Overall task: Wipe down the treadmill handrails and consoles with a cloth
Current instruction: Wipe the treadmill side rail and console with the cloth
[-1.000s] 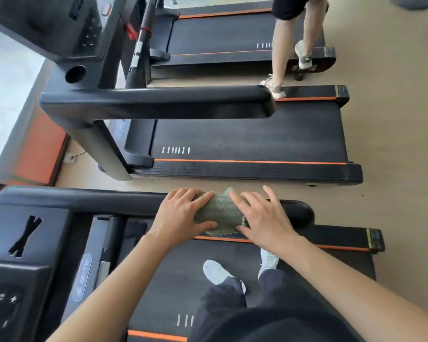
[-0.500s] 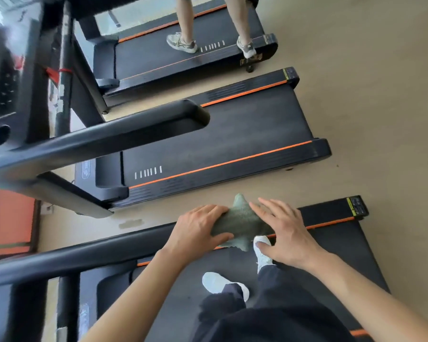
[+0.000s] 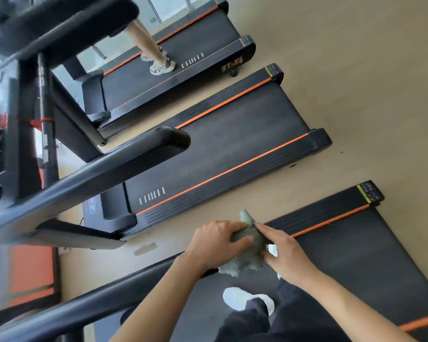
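The cloth [image 3: 250, 255], grey-green and bunched, is wrapped over the free end of the near treadmill's handrail [image 3: 109, 299]. This black handrail runs from the lower left of the view up to the cloth.

Hand positions:
- The left hand [image 3: 218, 243] grasps the cloth from the rail side. Its fingers are curled over the top of the fabric and its thumb lies against the near face.
- The right hand [image 3: 287, 257] clasps the cloth from the end side. Its fingers are laid along the top and its thumb presses the lower edge.
- The two hands are just beside each other, with fabric showing between them. One corner of the cloth stands up past the fingertips.

Below the hands, a white shoe [image 3: 247, 299] rests on the near treadmill belt [image 3: 356, 267].

The neighbouring treadmill [image 3: 232, 144] stands parallel across a strip of beige floor [image 3: 356, 82]. Its console [image 3: 0, 144] at the left edge is blurred. On the third treadmill [image 3: 183, 40], another person's legs [image 3: 156, 53] stand on the belt.
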Motion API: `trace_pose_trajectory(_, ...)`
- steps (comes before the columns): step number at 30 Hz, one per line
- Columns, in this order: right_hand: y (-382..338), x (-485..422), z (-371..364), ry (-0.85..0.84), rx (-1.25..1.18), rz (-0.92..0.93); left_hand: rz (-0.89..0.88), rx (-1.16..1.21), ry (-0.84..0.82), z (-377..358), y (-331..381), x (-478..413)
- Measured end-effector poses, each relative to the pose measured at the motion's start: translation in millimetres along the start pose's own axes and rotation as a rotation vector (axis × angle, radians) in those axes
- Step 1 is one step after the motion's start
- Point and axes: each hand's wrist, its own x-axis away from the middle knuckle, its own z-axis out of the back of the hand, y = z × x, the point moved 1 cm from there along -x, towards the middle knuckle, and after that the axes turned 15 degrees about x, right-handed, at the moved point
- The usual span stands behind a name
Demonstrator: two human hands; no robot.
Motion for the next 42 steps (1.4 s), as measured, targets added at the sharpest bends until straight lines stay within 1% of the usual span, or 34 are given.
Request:
trace_pose_trajectory(3,7.2,-3.4,2.4,0.005,0.080,-0.033,0.079,0.015,-0.148,1.6,5.6,-25.2)
trace_pose_trajectory(4,8.7,-3.9,5.1,0.014,0.053,-0.066,0.104,0.046,-0.200,1.9,6.0,-33.9)
trace_pose_trajectory(7,-1.0,-0.5,18.3,0.031,-0.286,-0.183,0.177,0.145,-0.343,4.7,6.3,-49.1)
trace_pose_trajectory(9,-11.1,1.7,25.5,-0.030,-0.483,-0.197,0.199,0.210,-0.413,6.9,8.2,-51.6)
trace_pose_trajectory(10,-14.6,2.1,26.8,-0.063,-0.540,-0.186,0.200,0.243,-0.436,8.6,6.8,-51.1)
trace_pose_trajectory(12,-18.7,1.6,29.6,-0.119,-0.565,-0.159,0.201,0.311,-0.462,11.5,2.8,-48.7)
trace_pose_trajectory(15,-21.7,-7.0,32.9,-0.202,-0.473,-0.155,0.209,0.382,-0.461,15.7,-9.0,-40.0)
trace_pose_trajectory(17,-24.3,-15.6,36.2,-0.267,-0.382,-0.136,0.195,0.376,-0.453,16.8,-17.7,-33.3)
trace_pose_trajectory(24,-62.8,-55.7,58.9,-0.518,0.035,0.047,0.185,0.434,-0.475,30.0,-53.7,-6.3)
trace_pose_trajectory(27,-84.9,-71.7,57.6,-0.622,0.165,0.115,0.156,0.463,-0.466,34.5,-78.3,6.2)
trace_pose_trajectory(31,-117.0,-87.7,45.3,-0.747,0.325,0.153,0.121,0.511,-0.435,36.2,-111.0,22.1)
trace_pose_trajectory(34,-139.5,-100.4,32.3,-0.858,0.399,0.180,0.105,0.521,-0.405,40.9,-129.4,32.3)
trace_pose_trajectory(38,-161.3,-116.4,8.7,-0.976,0.462,0.221,0.118,0.508,-0.405,45.7,-155.5,44.0)
trace_pose_trajectory(42,-178.7,-128.1,-21.7,-1.032,0.423,0.224,0.165,0.527,-0.402,53.0,-185.9,62.5)
